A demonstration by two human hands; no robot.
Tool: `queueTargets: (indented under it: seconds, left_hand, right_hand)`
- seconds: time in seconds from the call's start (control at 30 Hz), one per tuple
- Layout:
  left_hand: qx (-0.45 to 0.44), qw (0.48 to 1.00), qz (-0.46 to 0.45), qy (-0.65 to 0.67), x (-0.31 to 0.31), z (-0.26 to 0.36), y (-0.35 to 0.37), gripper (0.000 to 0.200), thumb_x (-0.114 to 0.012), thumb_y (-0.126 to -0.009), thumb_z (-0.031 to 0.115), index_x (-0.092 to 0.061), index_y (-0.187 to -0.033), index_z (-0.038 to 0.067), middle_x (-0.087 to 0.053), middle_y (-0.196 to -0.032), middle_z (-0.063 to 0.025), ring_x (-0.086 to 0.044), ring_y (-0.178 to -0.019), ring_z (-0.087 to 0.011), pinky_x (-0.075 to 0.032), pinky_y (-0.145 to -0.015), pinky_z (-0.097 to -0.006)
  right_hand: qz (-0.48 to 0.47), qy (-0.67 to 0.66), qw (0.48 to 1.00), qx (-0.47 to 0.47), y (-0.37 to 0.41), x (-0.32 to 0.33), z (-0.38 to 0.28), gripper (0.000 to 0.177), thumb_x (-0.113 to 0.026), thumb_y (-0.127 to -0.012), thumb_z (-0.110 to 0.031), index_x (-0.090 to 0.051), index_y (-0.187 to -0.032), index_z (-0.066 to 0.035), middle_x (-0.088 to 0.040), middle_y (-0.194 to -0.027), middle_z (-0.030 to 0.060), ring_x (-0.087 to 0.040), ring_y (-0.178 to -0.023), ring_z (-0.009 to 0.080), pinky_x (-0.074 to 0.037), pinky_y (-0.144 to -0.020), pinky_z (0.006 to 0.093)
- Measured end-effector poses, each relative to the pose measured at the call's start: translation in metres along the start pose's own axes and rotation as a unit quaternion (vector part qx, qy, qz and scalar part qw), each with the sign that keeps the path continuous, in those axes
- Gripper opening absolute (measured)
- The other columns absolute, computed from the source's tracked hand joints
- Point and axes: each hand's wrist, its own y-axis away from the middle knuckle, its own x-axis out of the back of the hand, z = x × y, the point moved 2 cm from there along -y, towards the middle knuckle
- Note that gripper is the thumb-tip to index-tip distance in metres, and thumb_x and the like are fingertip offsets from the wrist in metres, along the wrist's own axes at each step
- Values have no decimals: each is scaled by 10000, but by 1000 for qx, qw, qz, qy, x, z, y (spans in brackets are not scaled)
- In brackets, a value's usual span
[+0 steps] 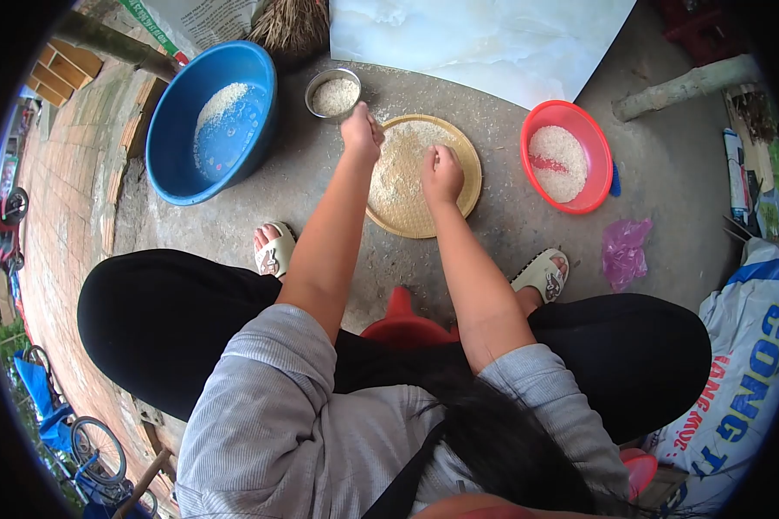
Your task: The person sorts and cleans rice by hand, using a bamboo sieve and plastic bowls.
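My left hand (361,131) is closed at the lower right edge of a small metal bowl (334,93) that holds rice-like grain; whether its fingers grip the rim is too small to tell. My right hand (442,175) is curled into a fist above the right part of a round woven tray (417,227), and what it holds, if anything, is hidden. Pale grain (398,177) lies spread over the tray, which rests on the concrete ground between the feet.
A large blue basin (166,156) with some grain stands at the left, a red basin (532,177) with grain at the right. Near it lie a pink plastic bag (625,253) and a wooden pole (688,87). A pale marbled sheet (485,43) covers the ground ahead.
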Motion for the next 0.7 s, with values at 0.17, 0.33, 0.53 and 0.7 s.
queueTargets:
  seconds: [0.17,0.33,0.53,0.7]
  left_hand:
    - [-280,945,45,-161,-15,75,-20,377,-475,-878,340,-639,-776,17,-603,-713,-115,-562,-605,-208,-454,-520,-314]
    - [-415,606,414,-538,24,60,-5,340,-508,-847,326,-567,-1062,68,-514,-1142,-141,-483,-1001,-305,-381,-833,-436]
    - [-367,646,243,-623,59,-42,35,274,-545,-815,263,-544,-1024,85,-515,-1017,-135,-489,-933,-324,-404,-796,-429]
    - [-295,705,260,-590,61,-50,38,265,-523,-830,284,-586,-1007,97,-548,-981,-167,-523,-924,-349,-427,-814,-425]
  right_hand:
    - [-36,85,994,-63,23,12,35,184,-488,-825,-193,-570,-784,-33,-571,-804,131,-559,-738,325,-447,-653,421]
    - [13,143,989,-22,21,25,47,166,-494,-808,-189,-572,-806,-43,-556,-849,141,-531,-832,328,-435,-725,416]
    - [180,244,948,-97,13,48,65,186,-503,-805,-184,-577,-879,-31,-553,-925,161,-529,-849,348,-425,-763,440]
    - [66,166,959,-219,23,31,73,190,-508,-818,-178,-536,-924,-23,-541,-968,197,-528,-871,363,-423,-775,441]
